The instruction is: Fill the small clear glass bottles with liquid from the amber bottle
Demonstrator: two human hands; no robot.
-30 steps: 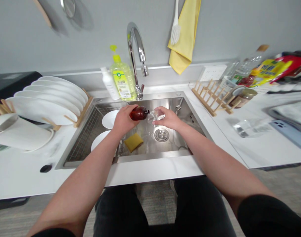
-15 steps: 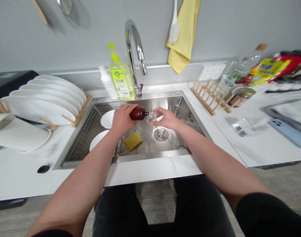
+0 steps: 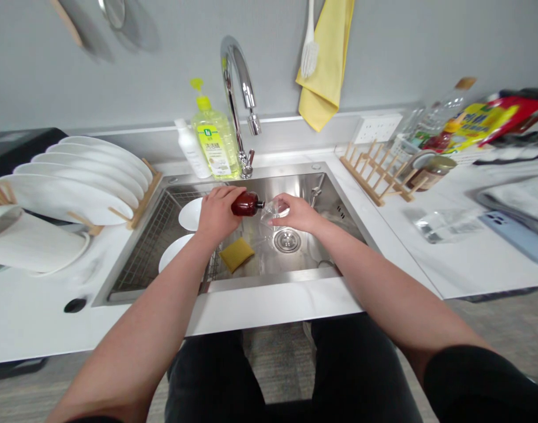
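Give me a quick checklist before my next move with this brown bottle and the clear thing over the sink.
1. Left hand grip on the amber bottle: ok, wrapped around it.
2. Right hand hold on the clear piece: ok, fingertips on it.
3. Bottle neck touching the clear piece: cannot tell.
4. Tap off: ok, no stream showing.
5. Drain strainer uncovered: ok.
6. Yellow sponge apart from both hands: ok.

Upper garment: black sleeves (image 3: 480,388), cuffs above the elbows; forearms (image 3: 140,329), left hand (image 3: 218,214) and right hand (image 3: 297,212) bare. Lower garment: dark trousers (image 3: 357,370), seen below the stainless steel sink (image 3: 273,281).
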